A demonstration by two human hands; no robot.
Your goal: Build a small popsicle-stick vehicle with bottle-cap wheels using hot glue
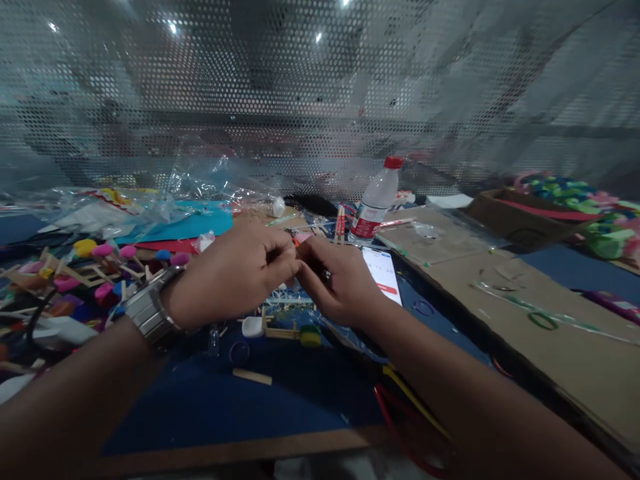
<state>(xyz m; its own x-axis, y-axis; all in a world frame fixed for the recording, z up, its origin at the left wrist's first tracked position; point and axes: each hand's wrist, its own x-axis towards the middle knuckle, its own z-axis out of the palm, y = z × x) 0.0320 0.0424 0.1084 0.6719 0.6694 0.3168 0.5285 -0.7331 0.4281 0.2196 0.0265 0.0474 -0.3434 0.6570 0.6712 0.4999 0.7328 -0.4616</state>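
My left hand point(235, 273), with a metal watch point(153, 310) on its wrist, is closed, its thumb and fingers pinched together. Facing it, my right hand point(340, 277) is closed the same way, and the fingertips of both meet over the middle of the table. Whatever lies between them is too small or hidden to name. Below the hands sit a white bottle cap point(253, 327), a small frame of wooden sticks point(280, 332) and a green-yellow cap point(310, 335). Nearer to me lie a purple ring point(239, 352) and a flat wooden stick point(253, 377).
Colourful caps and sticks point(100, 273) are heaped at the left. A water bottle point(377, 200) stands behind a lit phone point(381, 273). Brown cardboard point(530, 333) covers the right side, with a cardboard box point(520, 217) beyond. Red-yellow handles point(400, 413) lie by the front edge. A perforated metal screen point(300, 87) rises behind.
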